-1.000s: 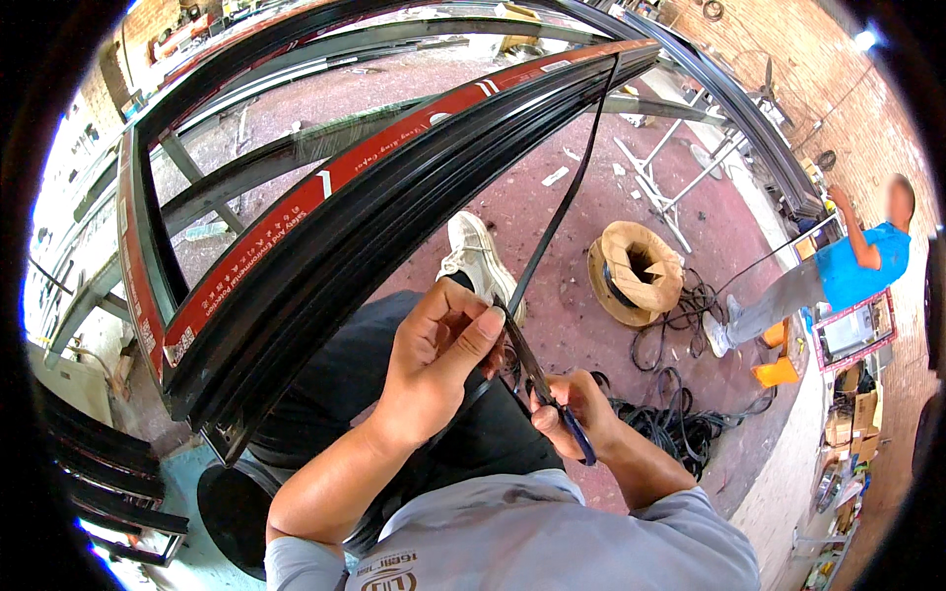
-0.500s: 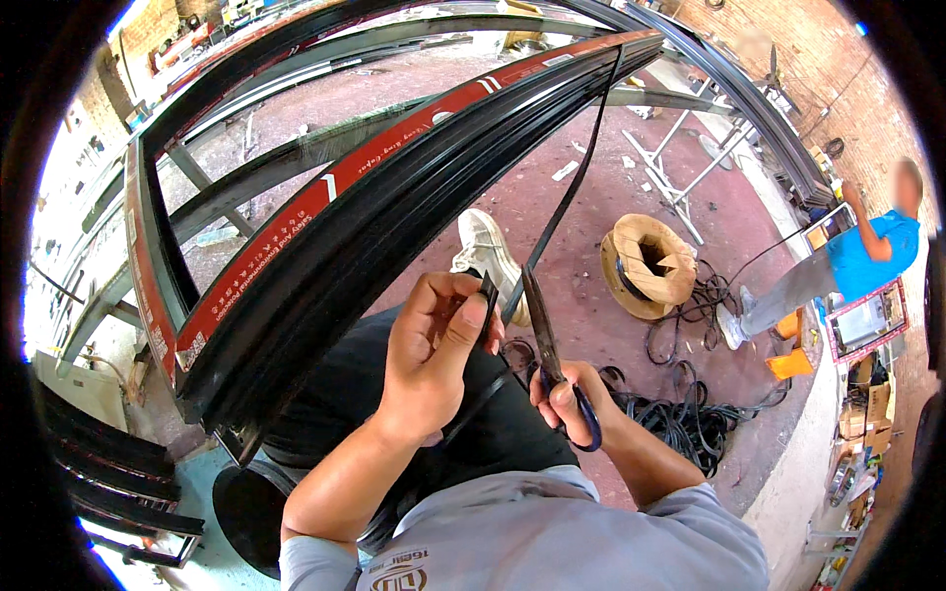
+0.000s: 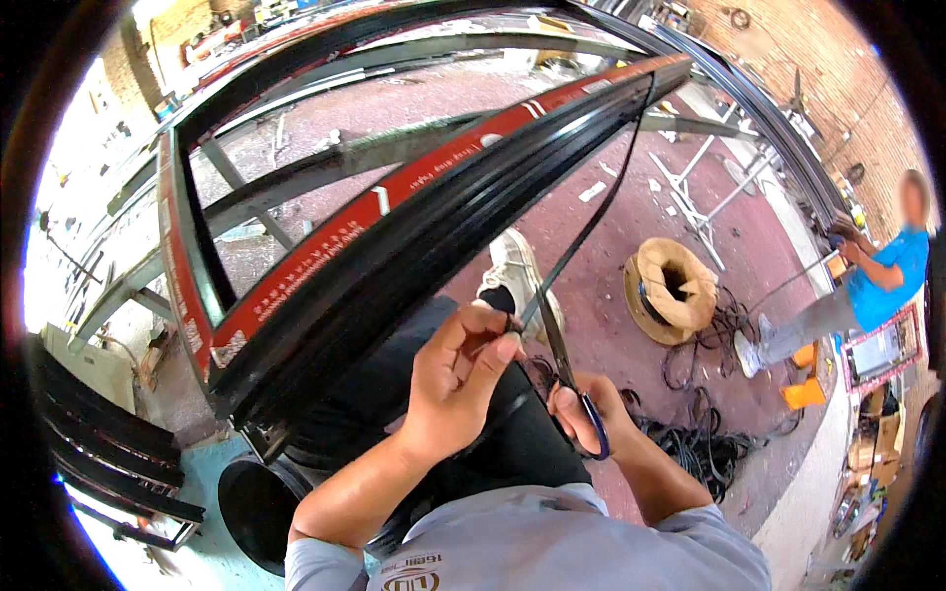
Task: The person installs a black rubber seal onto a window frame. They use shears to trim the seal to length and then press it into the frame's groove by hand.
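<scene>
My left hand (image 3: 451, 386) is closed, thumb and fingers pinching a black rubber strip (image 3: 594, 229) close to the scissors' blades. From there the strip slants up to the far right end of a long black frame profile (image 3: 414, 266) with a red-labelled face. My right hand (image 3: 589, 419) grips scissors (image 3: 556, 340) with dark blue handles, their blades pointing up and away beside the strip. The blades look close together; whether the strip lies between them, I cannot tell. Both hands are above my lap, just in front of the profile.
A wooden cable spool (image 3: 678, 291) stands on the reddish floor beside a tangled heap of black strip (image 3: 705, 433). At right, a person in a blue shirt (image 3: 877, 281) stands by long dark profiles (image 3: 759, 108). A black round bin (image 3: 258, 507) and stacked dark profiles (image 3: 108, 433) are at lower left.
My left hand has moved right and slightly down, bringing its pinch on the strip nearer the scissors. The whole view has shifted, and the person at right has lowered a raised arm.
</scene>
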Demonstrator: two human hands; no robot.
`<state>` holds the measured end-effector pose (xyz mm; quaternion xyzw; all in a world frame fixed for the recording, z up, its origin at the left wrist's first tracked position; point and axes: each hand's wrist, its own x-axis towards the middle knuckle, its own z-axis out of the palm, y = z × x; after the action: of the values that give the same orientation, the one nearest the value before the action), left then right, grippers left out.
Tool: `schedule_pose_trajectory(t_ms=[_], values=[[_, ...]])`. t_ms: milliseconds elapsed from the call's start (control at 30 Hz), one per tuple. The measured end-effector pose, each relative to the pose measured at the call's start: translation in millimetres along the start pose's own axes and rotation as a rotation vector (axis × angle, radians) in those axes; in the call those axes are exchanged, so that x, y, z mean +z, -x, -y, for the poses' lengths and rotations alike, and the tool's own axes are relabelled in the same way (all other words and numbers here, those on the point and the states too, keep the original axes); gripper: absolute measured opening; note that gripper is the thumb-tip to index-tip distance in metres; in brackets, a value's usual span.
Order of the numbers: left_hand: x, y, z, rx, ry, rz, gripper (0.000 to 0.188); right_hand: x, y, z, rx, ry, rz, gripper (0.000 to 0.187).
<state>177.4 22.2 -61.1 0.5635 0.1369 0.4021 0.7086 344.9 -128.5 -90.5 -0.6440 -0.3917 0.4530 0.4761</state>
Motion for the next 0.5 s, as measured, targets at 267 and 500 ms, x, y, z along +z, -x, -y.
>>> schedule_pose_trajectory(t_ms=[267,500], values=[[-35,21,34,-0.118,0.130,-0.392,0.017,-2,-44,-4,0.214,0.602,-0.072,0.061],[-62,20,66,-0.327,0.227,-0.488,0.013,6,-86,24,0.165,0.650,-0.081,0.061]])
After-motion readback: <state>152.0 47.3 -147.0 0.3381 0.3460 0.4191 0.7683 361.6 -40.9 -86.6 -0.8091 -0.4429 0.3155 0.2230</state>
